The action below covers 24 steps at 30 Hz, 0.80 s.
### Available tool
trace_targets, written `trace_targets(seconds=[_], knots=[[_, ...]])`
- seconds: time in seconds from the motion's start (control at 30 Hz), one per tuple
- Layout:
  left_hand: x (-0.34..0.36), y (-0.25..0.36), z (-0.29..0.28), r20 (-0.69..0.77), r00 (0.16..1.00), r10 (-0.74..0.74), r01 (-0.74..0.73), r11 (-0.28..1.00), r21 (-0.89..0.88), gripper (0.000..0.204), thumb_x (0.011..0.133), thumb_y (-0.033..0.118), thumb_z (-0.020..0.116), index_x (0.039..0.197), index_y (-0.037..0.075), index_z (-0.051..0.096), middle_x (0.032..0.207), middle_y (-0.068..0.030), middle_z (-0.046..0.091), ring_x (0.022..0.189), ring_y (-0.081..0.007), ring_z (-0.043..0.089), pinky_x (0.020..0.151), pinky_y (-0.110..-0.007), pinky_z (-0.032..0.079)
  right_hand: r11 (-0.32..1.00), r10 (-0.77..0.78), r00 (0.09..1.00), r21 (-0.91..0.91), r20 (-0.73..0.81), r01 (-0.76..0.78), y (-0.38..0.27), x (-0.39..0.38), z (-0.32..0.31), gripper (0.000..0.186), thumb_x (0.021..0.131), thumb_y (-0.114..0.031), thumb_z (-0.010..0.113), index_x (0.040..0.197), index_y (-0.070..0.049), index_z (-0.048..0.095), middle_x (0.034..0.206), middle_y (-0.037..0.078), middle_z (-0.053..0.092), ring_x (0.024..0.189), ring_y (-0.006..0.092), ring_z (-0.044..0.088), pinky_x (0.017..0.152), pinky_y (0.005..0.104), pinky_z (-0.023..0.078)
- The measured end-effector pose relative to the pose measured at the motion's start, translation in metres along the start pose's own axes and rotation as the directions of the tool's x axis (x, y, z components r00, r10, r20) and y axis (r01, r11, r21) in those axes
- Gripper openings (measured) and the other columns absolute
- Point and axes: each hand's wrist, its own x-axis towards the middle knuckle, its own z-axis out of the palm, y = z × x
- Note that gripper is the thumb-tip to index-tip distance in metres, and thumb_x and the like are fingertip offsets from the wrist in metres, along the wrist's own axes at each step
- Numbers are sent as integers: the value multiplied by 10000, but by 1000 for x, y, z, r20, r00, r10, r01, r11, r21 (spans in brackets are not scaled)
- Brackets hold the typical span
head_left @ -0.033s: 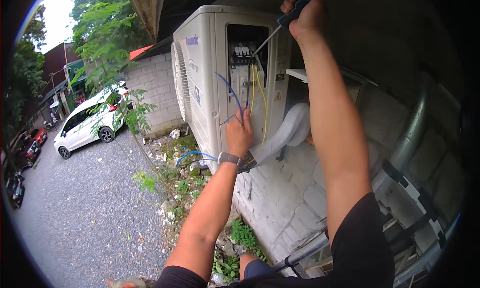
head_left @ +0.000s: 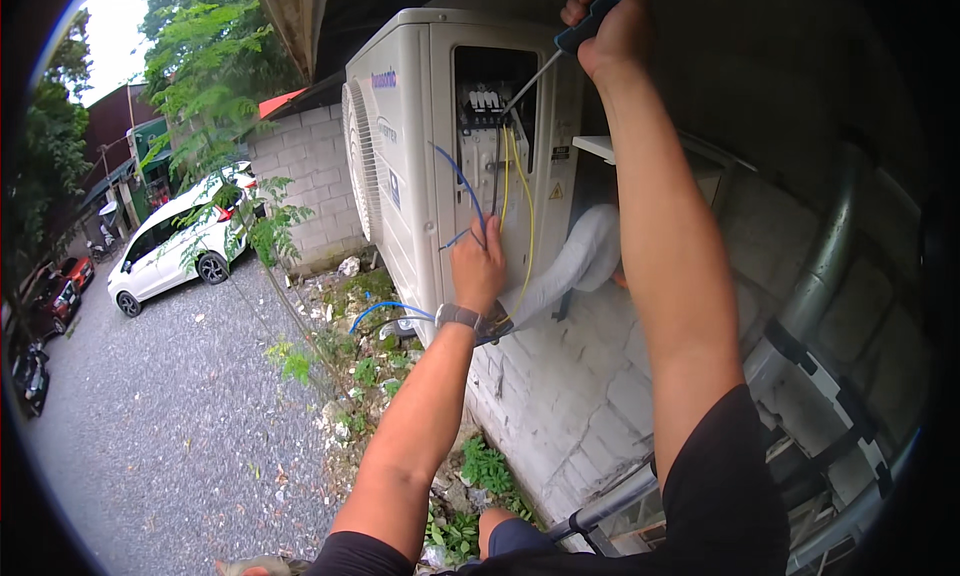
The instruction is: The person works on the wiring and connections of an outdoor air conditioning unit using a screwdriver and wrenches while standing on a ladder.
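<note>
A white outdoor air-conditioner unit [head_left: 385, 166] has its wiring opening exposed, with a terminal block [head_left: 484, 113] inside. My right hand [head_left: 622, 34], raised at the top, is closed around the dark blue handle of a screwdriver [head_left: 541, 80]. Its shaft slants down to the right end of the block, where the tip is too small to make out. Below the opening, my left hand [head_left: 478, 265] pinches electrical wires; a blue wire [head_left: 463, 179] curves up from its fingers, its end free. Two yellow wires [head_left: 527, 201] hang down from the block beside a dark one.
A white-wrapped pipe [head_left: 575, 259] bends from the unit toward the block wall [head_left: 570, 406]. Metal pipes [head_left: 820, 246] run along the right. Another blue wire [head_left: 385, 307] sticks out left of my wrist. Lower left lies gravel [head_left: 200, 406], with a white car [head_left: 185, 241] parked beyond a thin sapling [head_left: 275, 236].
</note>
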Motion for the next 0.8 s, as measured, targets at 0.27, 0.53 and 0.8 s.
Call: trace_targets(seconds=[0.27,0.53,0.8], knots=[[0,4,-1,23,999,-26,26,1000,13,204,1043,223,518,1006,47,614,753,-218,666,691,-441,647,588,-507,483,980,-169,985,-112,-16,166,6,-4,6,345,988,-472,587,836,-170,521,616,6,497,490,152,498,433,292,394],[-3,27,12,13,998,-65,65,997,-33,196,1041,224,520,1018,51,609,742,-212,663,672,-444,642,569,-508,480,991,59,997,120,58,-66,-12,6,-19,325,987,-424,575,811,-156,522,618,9,454,544,155,483,512,294,410],[-8,20,8,-63,996,-57,54,997,-57,219,1053,249,533,983,62,622,572,-118,590,510,-297,623,488,-407,449,991,57,989,-115,-133,-73,-22,-25,22,332,943,-424,560,777,-141,511,593,24,448,529,169,456,519,323,373]])
